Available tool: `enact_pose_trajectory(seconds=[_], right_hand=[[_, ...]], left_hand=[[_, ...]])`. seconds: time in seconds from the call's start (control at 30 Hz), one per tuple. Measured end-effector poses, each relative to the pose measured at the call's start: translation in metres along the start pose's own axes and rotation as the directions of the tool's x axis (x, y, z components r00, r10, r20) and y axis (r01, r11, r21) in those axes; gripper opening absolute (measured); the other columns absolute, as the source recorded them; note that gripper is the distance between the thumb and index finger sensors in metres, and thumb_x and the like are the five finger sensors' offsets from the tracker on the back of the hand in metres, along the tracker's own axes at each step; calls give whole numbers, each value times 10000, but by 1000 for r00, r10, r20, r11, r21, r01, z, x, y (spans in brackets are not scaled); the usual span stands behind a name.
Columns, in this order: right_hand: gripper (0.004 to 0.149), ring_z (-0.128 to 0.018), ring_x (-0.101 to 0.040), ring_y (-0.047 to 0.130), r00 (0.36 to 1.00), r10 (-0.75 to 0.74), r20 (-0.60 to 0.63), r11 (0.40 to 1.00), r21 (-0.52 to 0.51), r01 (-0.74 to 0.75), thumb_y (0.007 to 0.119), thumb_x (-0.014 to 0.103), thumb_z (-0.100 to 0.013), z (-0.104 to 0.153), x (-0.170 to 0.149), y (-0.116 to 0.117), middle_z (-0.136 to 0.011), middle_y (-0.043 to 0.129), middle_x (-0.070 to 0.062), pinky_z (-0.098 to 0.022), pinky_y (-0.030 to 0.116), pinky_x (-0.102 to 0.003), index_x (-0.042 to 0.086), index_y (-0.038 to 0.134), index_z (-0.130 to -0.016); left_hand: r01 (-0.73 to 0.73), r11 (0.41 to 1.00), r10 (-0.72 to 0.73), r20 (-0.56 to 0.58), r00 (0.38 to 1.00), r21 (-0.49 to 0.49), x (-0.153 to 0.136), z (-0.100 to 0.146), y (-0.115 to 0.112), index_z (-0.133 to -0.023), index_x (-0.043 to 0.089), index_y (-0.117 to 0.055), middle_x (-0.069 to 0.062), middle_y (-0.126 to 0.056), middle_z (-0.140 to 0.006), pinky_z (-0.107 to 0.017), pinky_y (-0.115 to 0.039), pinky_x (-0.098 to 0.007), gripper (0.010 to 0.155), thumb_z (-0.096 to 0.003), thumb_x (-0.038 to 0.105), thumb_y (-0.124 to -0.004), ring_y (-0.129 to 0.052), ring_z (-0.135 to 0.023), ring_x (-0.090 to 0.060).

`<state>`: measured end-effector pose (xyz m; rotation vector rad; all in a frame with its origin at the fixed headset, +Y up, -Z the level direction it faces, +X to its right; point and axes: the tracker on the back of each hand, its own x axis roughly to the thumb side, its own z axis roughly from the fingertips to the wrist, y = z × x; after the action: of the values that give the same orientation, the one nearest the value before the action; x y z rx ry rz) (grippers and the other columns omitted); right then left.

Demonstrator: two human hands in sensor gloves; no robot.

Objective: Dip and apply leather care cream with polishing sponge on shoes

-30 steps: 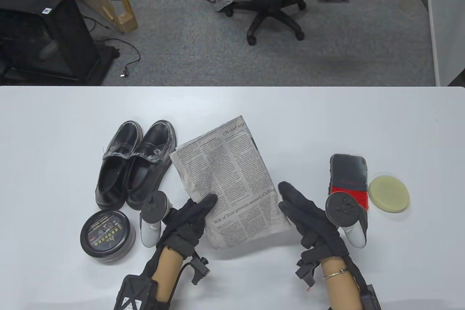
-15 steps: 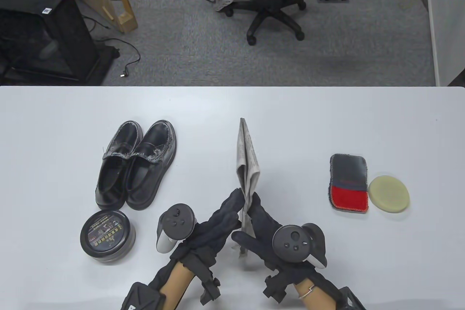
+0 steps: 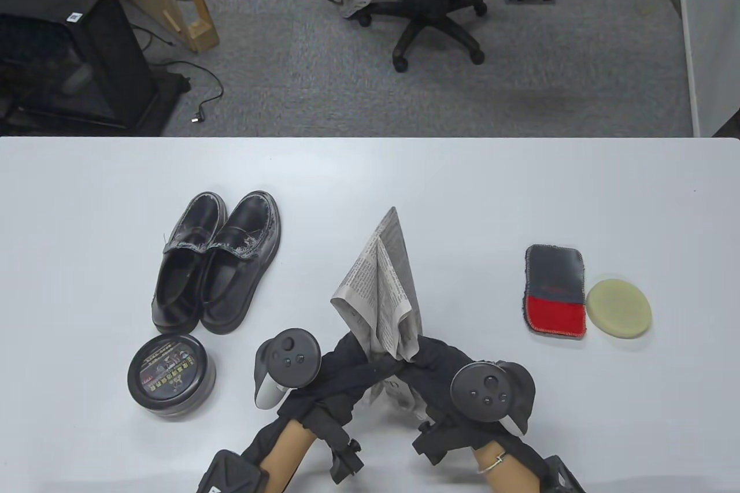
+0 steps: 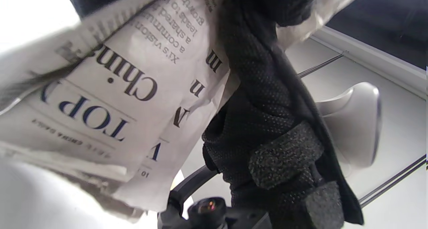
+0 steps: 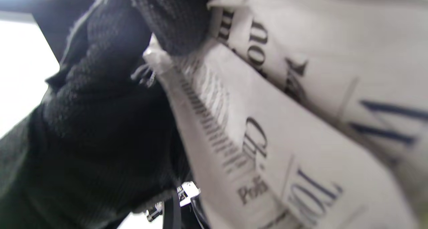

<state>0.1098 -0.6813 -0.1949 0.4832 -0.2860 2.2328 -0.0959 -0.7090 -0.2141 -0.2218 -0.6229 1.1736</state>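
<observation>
**Prep step: newspaper in both hands**

My left hand (image 3: 347, 369) and right hand (image 3: 433, 366) both grip the near end of the newspaper (image 3: 378, 285), lifted off the table (image 3: 87, 198) and partly spread. Judgement: groundwork only; no cream touched. Next move calls for pulling the sheets apart and laying them flat.

Shoes (image 3: 217, 262): black loafers, scuffed pale at the vamps, side by side at left. Cream tin (image 3: 170, 375) lidded, just near of them. Sponge (image 3: 618, 308), a pale disc, lies at right beside a red-grey cloth (image 3: 555, 291).

Black shoes (image 3: 217, 262) beside lidded cream tin (image 3: 171, 376)
</observation>
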Motion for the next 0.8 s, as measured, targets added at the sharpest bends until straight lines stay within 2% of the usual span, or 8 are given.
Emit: enact_pose_trajectory(seconds=[0.13,0.23,0.33,0.43,0.47,0.6,0.7,0.8], right_hand=[[419,-734,-221,971,993,-118,-29,992,41,119,788,483,-479,-4,-10,-18,-813,927,76,-516,870,-346,306,757,-858],[398,-782,-314,894,979,-183,-90,983,-29,181,776,470,-498,-3,-22,-35,-877,863,-13,-558,822,-410,302,776,-859],[392,-743,-326,879,978,-77,-192,978,-206,36,768,424,-526,-1,-35,-57,-841,832,-36,-549,811,-420,265,770,-884],[405,-673,-286,914,951,80,-299,941,-292,-171,768,381,-539,0,-52,-71,-784,847,-13,-505,836,-381,230,754,-915],[472,-630,-254,942,932,134,-338,923,-300,-241,770,388,-535,1,-60,-74,-759,868,4,-474,859,-346,176,731,-955],[578,-510,-190,1015,851,259,-457,873,-266,-409,761,391,-539,1,-84,-79,-684,941,37,-380,899,-271,37,701,-992],[437,-487,-206,1032,827,326,-458,871,-193,-451,722,389,-564,0,-92,-80,-641,979,42,-358,904,-287,120,792,-901],[418,-591,-283,979,794,352,-495,873,-131,-469,683,424,-576,1,-97,-83,-704,946,10,-432,867,-359,174,811,-885]], left_hand=[[-1,999,1,9,1000,48,1,1,11,-1189,205,-390,-171,-639,-1169,-693,-724,-528,621,-667,468,-600,-738,-984,-383],[-61,989,65,-25,998,137,-5,6,28,-1150,223,-512,-140,-768,-1084,-645,-780,-471,509,-686,412,-597,-844,-893,-326],[-37,971,60,-93,994,236,-14,13,50,-1126,217,-564,-123,-828,-1026,-603,-813,-438,490,-678,399,-636,-891,-831,-293],[51,948,5,-174,985,314,-23,21,67,-1091,209,-622,-73,-898,-936,-550,-843,-396,470,-666,403,-670,-938,-746,-238],[83,939,-14,-203,979,333,-25,24,71,-1074,204,-646,-49,-929,-880,-516,-857,-375,465,-659,411,-680,-957,-695,-210],[210,911,-104,-295,950,356,-29,27,78,-1024,178,-708,14,-988,-695,-395,-881,-314,496,-617,461,-718,-983,-508,-136],[276,895,-160,-328,931,350,-29,26,77,-985,182,-746,44,-994,-594,-313,-881,-281,508,-586,496,-732,-971,-397,-100],[346,870,-211,-371,904,350,-30,25,76,-958,177,-771,69,-986,-514,-235,-871,-248,541,-558,538,-730,-945,-301,-66]])
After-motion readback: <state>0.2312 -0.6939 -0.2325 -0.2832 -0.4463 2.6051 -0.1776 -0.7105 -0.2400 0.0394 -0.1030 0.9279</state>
